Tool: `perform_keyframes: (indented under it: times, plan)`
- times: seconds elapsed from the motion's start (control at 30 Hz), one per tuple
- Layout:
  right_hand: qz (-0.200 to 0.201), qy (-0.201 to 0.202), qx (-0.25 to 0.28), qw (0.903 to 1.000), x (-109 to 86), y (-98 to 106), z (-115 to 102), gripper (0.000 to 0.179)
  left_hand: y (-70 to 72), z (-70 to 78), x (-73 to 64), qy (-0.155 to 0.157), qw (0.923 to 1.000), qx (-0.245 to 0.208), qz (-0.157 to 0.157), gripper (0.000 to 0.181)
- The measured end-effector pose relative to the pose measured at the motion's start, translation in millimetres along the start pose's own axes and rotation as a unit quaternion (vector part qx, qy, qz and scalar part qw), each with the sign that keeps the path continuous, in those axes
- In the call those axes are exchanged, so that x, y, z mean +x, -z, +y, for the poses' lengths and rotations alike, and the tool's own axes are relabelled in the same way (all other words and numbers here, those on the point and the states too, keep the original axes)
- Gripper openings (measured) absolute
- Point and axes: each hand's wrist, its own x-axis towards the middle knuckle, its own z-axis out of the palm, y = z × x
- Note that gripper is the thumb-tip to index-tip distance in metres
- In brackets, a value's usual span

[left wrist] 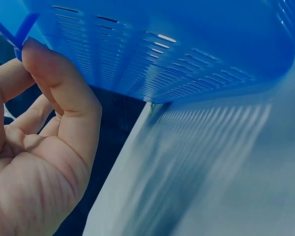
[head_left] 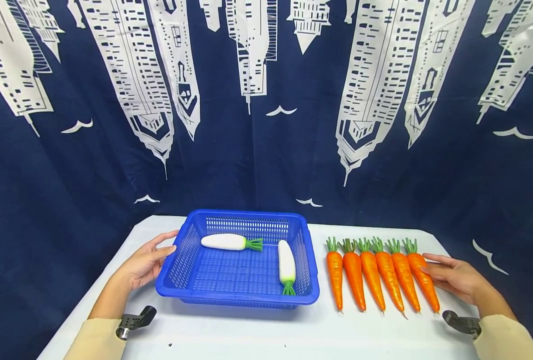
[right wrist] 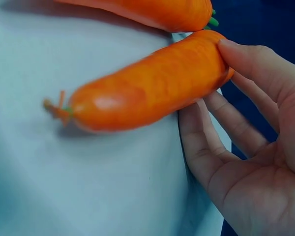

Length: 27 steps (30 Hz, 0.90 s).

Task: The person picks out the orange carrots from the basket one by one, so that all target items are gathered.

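Note:
My left hand is at the left side of a blue plastic basket, fingers loosely bent, thumb tip right at the rim. From below, the left wrist view shows that thumb against the basket's edge. Inside the basket are two white radishes with green tops: one lies sideways at the back, the other points its leaves forward at the right. My right hand lies beside the rightmost carrot, relaxed fingertips touching its upper end. In the right wrist view this carrot rests on the table.
Several more orange carrots with green tops lie in a row between the basket and the right hand. Everything is on a white table. A dark blue curtain with white building prints hangs behind it. Each wrist wears a black camera mount.

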Motion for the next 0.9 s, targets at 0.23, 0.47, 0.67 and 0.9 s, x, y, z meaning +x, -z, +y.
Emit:
perform_keyframes:
  times: [0.23, 0.47, 0.67, 0.9]
  plan:
    - [0.006, -0.002, -0.011, 0.9999, -0.6, -1.5, -2.4, 0.054, 0.0, 0.7, 0.2, 0.003, 0.9999, 0.006, 0.009, 0.068]
    - [0.01, 0.008, -0.024, 0.9996, 0.2, -6.2, -2.5, 0.065, 2.7, -2.2, -1.2, -0.01, 0.9995, 0.025, 0.014, 0.069]
    - [0.029, 0.022, -0.073, 0.9966, -0.1, -10.8, -5.6, 0.074, 2.9, -4.3, -1.4, -0.024, 0.999, 0.033, 0.017, 0.066]
    - [0.114, 0.033, -0.224, 0.9672, 2.2, -21.6, -14.9, 0.086, 1.1, -8.0, -3.2, -0.032, 0.9959, 0.075, 0.038, 0.064]
